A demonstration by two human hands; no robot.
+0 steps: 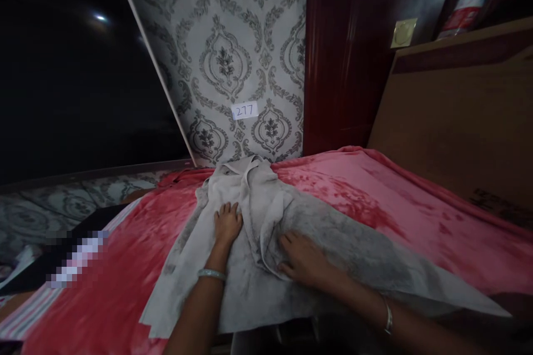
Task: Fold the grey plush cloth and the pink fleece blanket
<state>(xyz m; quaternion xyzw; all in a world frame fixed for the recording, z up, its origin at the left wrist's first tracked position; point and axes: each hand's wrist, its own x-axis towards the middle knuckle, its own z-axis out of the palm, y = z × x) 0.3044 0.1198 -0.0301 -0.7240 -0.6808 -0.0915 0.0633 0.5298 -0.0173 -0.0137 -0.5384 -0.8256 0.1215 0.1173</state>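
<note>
A grey plush cloth [250,299] lies spread on a red and pink blanket [112,283], bunched into overlapping folds at its middle and far end. A collar-like fold shows near the wall; whether the cloth is a garment I cannot tell. My left hand [228,226] rests palm down on the left part, fingers stretched out and a little apart. Beside the central fold, my right hand [306,260] touches the cloth, slightly blurred, thumb and fingers apart. From there the cloth runs out to a narrow point at the lower right.
Patterned wallpaper [225,66] with a paper label [245,110] reading 277 stands behind. A large dark screen [83,83] leans at the left. To the right are a dark red panel [333,66], a cardboard box [453,122] and a plastic bottle [468,8].
</note>
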